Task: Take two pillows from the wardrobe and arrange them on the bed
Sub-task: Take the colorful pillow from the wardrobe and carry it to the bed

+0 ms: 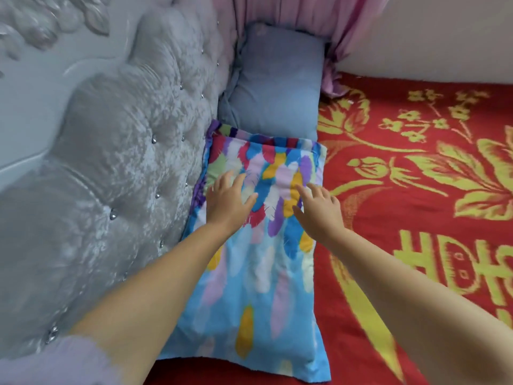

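A light-blue pillow with a multicoloured feather print [261,273] lies flat on the bed along the headboard. Beyond it, a plain grey-blue pillow [274,87] lies against the headboard in the far corner, its near end touching the printed pillow. My left hand [227,200] rests palm down on the printed pillow's upper left part, fingers spread. My right hand [319,209] lies flat on its upper right part, fingers apart. Neither hand grips anything.
A tufted silver-grey velvet headboard [116,162] runs along the left. A red bedcover with yellow floral patterns [416,176] spreads to the right. Pink curtains [305,15] hang behind the far pillow, beside a white wall [444,37].
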{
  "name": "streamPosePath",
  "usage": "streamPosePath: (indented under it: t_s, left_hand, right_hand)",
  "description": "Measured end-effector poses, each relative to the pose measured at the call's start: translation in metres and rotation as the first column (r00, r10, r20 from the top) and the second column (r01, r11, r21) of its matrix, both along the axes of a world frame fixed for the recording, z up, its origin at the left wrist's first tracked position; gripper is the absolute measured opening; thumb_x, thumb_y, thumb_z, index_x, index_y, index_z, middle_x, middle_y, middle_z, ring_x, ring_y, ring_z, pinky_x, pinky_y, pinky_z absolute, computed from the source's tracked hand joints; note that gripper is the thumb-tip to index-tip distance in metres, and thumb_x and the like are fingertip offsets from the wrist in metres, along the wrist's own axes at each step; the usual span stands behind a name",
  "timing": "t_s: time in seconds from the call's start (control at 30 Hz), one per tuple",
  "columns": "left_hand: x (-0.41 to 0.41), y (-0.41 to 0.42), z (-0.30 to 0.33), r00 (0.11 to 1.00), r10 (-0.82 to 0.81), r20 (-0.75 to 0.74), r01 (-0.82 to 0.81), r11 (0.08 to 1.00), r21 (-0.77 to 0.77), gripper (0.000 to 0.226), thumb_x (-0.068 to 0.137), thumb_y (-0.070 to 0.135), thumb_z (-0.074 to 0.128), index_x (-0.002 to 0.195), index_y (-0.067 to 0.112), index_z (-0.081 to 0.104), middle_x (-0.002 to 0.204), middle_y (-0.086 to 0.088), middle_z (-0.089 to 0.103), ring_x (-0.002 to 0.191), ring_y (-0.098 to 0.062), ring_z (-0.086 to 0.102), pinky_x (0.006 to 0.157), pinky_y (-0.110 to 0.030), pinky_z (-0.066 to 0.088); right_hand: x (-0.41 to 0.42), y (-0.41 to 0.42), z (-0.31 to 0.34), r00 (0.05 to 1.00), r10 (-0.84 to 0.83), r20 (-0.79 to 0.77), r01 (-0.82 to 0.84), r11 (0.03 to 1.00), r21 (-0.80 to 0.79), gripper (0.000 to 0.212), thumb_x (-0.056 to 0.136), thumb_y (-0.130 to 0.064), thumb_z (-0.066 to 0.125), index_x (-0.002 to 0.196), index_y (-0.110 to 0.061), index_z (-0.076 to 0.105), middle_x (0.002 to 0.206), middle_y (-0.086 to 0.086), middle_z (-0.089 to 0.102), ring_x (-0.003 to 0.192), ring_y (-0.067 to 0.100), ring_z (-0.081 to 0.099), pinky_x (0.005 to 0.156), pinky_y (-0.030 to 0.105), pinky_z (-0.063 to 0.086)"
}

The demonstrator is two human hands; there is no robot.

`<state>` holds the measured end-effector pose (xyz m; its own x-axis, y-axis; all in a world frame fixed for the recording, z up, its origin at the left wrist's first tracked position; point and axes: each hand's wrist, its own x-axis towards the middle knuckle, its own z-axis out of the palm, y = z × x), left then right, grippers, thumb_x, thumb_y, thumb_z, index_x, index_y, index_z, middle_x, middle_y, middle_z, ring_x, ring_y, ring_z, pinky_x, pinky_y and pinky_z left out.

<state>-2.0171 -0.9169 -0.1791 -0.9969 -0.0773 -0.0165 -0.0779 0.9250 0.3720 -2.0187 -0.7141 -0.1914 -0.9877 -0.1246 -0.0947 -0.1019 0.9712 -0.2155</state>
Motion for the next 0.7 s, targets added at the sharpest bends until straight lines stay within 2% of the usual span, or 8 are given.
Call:
streamPosePath:
  t_s: [0.1,0.3,0.47,0.57,0.7]
  left_hand:
    - [0.010,0.017,0.028,0.999,0.001,-0.042,-0.002,1.000,-0.025,0.051,0.090,0.043,0.052,0.135,0.019,0.048,0.135,-0.010,0.052,0.127,-0.028,0.044,0.104,-0.040,0.034]
    - [0.068,0.052,0.063,0.993,0.105,-0.054,-0.108,0.992,-0.065,0.042,0.091,0.045,0.050,0.128,0.026,0.056,0.129,-0.010,0.055,0.123,-0.028,0.048,0.104,-0.041,0.036]
    - [0.141,0.110,0.109,0.964,0.231,-0.132,-0.238,0.971,-0.038,0.038,0.092,0.042,0.050,0.124,0.025,0.062,0.130,-0.011,0.056,0.125,-0.027,0.047,0.107,-0.044,0.036]
    - [0.194,0.150,0.126,0.943,0.296,-0.154,-0.304,0.952,-0.035,0.036,0.091,0.041,0.051,0.121,0.025,0.064,0.128,-0.011,0.057,0.122,-0.028,0.049,0.105,-0.046,0.037]
    - [0.264,0.177,0.146,0.908,0.388,-0.156,-0.399,0.916,-0.041,0.037,0.092,0.043,0.050,0.124,0.029,0.061,0.133,-0.008,0.055,0.125,-0.027,0.047,0.108,-0.044,0.033]
  right_hand:
    - [0.000,0.014,0.033,0.993,0.104,-0.051,-0.098,0.990,0.102,0.054,0.096,-0.040,0.042,0.146,-0.026,0.027,0.155,0.007,0.028,0.145,0.024,0.021,0.113,0.050,0.022]
    - [0.034,0.065,0.076,0.976,0.209,-0.062,-0.197,0.967,0.160,0.055,0.098,-0.043,0.036,0.148,-0.026,0.021,0.157,0.005,0.022,0.147,0.024,0.014,0.115,0.054,0.017]
    - [0.078,0.120,0.119,0.945,0.305,-0.121,-0.289,0.948,0.130,0.055,0.098,-0.043,0.034,0.148,-0.027,0.020,0.157,0.007,0.022,0.146,0.025,0.016,0.116,0.055,0.014]
    - [0.111,0.151,0.139,0.912,0.388,-0.134,-0.368,0.917,0.153,0.054,0.098,-0.042,0.035,0.148,-0.026,0.021,0.156,0.007,0.024,0.145,0.025,0.017,0.116,0.054,0.015]
    - [0.151,0.170,0.160,0.855,0.505,-0.119,-0.485,0.860,0.158,0.054,0.098,-0.041,0.036,0.147,-0.025,0.022,0.154,0.006,0.026,0.144,0.025,0.021,0.115,0.055,0.018]
